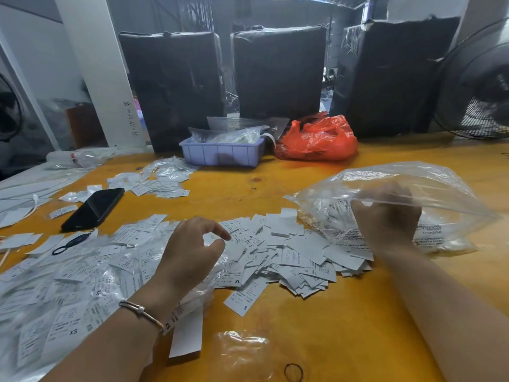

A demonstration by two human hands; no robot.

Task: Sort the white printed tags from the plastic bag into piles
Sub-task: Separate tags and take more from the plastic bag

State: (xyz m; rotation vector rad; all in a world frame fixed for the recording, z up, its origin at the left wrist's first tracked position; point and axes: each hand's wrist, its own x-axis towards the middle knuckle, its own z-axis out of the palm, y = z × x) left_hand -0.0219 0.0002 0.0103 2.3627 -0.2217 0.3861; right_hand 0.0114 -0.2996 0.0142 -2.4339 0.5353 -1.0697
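Note:
A loose heap of white printed tags [289,252] lies across the middle of the yellow table [316,326], spilling from the mouth of a clear plastic bag [429,188]. My right hand [385,216] is inside the bag's mouth with fingers curled, gripping the plastic from within. My left hand [192,249] hovers over the heap with loosely curled fingers and holds nothing. More tags in clear sleeves [63,293] cover the table's left side. A smaller pile of tags [162,183] lies farther back.
A black phone [93,209] and a key ring lie left of the heap. A lilac tray [220,154] with bags and a red plastic bag [319,139] stand at the back, before black wrapped blocks. A fan [479,86] stands right. A rubber band [293,372] lies near.

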